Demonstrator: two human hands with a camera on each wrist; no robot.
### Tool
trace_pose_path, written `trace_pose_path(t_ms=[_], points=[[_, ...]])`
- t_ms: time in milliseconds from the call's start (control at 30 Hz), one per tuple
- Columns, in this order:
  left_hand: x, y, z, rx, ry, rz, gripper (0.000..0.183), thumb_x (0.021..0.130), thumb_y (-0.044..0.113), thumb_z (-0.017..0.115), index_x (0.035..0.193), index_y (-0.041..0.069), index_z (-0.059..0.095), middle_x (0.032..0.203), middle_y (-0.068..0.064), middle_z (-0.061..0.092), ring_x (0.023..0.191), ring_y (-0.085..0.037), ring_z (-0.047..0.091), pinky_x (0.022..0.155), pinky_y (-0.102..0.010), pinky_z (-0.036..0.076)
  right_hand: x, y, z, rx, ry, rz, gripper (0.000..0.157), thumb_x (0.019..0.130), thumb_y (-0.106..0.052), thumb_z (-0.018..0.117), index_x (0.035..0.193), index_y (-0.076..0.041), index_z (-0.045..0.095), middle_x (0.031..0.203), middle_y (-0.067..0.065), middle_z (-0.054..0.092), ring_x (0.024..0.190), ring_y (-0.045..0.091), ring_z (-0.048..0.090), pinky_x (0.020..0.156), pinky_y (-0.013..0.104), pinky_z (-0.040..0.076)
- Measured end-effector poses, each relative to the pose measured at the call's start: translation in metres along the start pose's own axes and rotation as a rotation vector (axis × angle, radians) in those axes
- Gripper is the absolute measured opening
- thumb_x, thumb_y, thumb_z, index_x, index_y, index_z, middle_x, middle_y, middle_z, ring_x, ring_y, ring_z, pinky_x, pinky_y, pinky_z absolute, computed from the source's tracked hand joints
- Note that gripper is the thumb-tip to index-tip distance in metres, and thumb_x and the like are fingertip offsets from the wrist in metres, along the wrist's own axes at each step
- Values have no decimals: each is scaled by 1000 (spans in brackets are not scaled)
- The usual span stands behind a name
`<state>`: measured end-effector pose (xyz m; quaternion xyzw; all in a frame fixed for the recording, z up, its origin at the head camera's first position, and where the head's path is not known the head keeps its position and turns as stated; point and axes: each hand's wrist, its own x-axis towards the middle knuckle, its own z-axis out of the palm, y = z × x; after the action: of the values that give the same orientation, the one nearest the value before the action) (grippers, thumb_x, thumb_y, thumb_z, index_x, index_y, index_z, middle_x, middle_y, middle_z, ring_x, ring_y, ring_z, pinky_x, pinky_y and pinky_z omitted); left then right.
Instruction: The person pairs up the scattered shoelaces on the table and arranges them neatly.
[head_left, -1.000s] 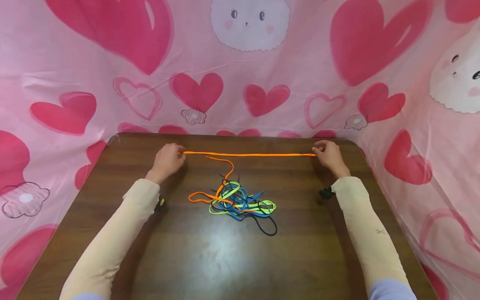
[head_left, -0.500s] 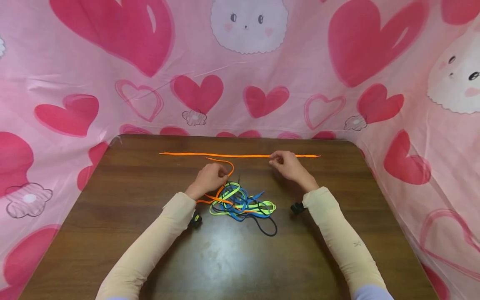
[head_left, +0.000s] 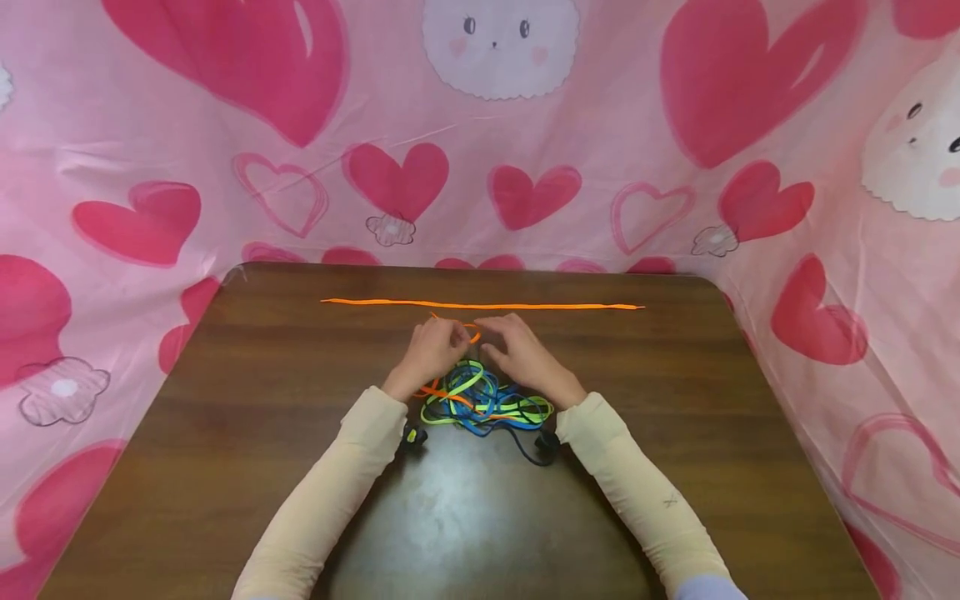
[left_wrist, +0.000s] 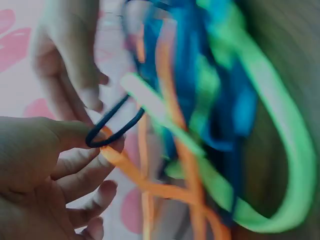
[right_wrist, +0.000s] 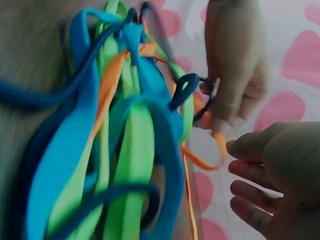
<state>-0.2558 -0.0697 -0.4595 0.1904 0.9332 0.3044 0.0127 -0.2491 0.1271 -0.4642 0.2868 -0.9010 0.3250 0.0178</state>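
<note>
A tangle of blue, green, black and orange shoelaces lies in the middle of the table. At its far edge my left hand pinches an orange shoelace between thumb and forefinger. A dark cord loop reaches to those fingertips in the left wrist view; whether it is gripped too I cannot tell. My right hand is close by on the other side, fingers relaxed. In the right wrist view its fingertips are beside a small bend of the orange lace and hold nothing visible.
Beyond the hands a second orange shoelace lies stretched straight along the back of the brown table. A pink heart-patterned cloth hangs behind and at both sides.
Both hands have let go of the straight orange lace's ends and come inward to the tangle. The left now pinches the other orange lace; the right has drawn close to it.
</note>
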Motion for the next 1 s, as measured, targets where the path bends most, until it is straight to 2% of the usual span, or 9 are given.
trace_pose_path(t_ms=[100,267,367,600,733,833,1000], points=[[-2,10,-9,-61,-11,7,13,95,13,68,100,5,77,94,-8,75,90,-25,68,90,-49,51,1,-7,-1,19,20,-20,39,96,-6,70,134,-4,65,129,8,70,108,27,56,97,42,49],[-9,24,-27,-149,-7,47,12,96,14,71,100,5,78,96,-7,75,96,-27,65,93,-49,48,-1,-20,-15,72,98,-17,22,95,-12,73,115,-8,78,101,6,78,93,27,55,82,39,44],[-13,29,-36,-211,-10,71,12,96,14,72,101,6,78,96,-6,75,97,-26,64,93,-47,50,-4,-29,-26,78,126,-5,15,92,-15,76,105,-9,82,90,4,78,89,27,56,78,38,42],[-30,37,-54,-274,-45,136,15,96,15,71,104,5,78,100,-5,76,99,-23,64,93,-46,51,-15,-48,-46,71,115,56,13,91,-19,78,99,-10,81,89,-1,76,88,25,54,78,38,45],[-42,38,-67,-277,-62,173,16,96,18,72,104,6,79,99,-5,76,97,-21,63,91,-45,51,-26,-59,-58,84,112,43,12,91,-18,77,100,-10,80,90,1,75,90,22,54,80,43,48],[-52,36,-78,-277,-19,189,14,94,17,74,103,7,80,98,-2,76,100,-21,60,93,-44,48,-36,-66,-69,75,112,16,14,92,-16,77,104,-9,80,93,2,75,91,20,56,81,43,49],[-66,32,-95,-295,134,205,11,91,12,77,102,11,80,97,1,75,100,-19,59,87,-44,48,-50,-73,-85,79,131,18,15,91,-13,77,105,-9,80,95,-2,75,92,17,59,82,41,50]])
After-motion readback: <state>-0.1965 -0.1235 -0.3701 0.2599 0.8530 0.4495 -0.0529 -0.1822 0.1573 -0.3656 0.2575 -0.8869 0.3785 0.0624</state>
